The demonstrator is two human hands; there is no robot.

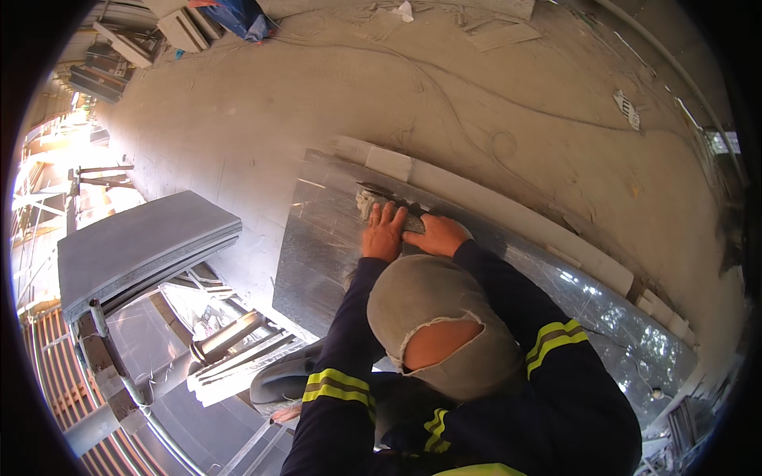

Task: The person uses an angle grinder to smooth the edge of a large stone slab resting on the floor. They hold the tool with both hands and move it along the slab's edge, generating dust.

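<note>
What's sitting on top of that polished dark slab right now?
Both hands, left hand and right hand, press a small grey power tool onto the slab. The tool's working face is covered by the hands.

A dusty, pale grey concrete floor [333, 87] is filling most of the view, with thin curling cable lines [476, 119] trailing across it. Scraps of flat grey board [504, 36] are lying near the top edge, beside a crumpled blue cloth [238, 16]. A stack of dark grey stone slabs [143, 242] is resting on a metal frame at the left. Strong daylight is pouring in from the far left, washing out the scaffolding rails [87, 178] there.
</note>
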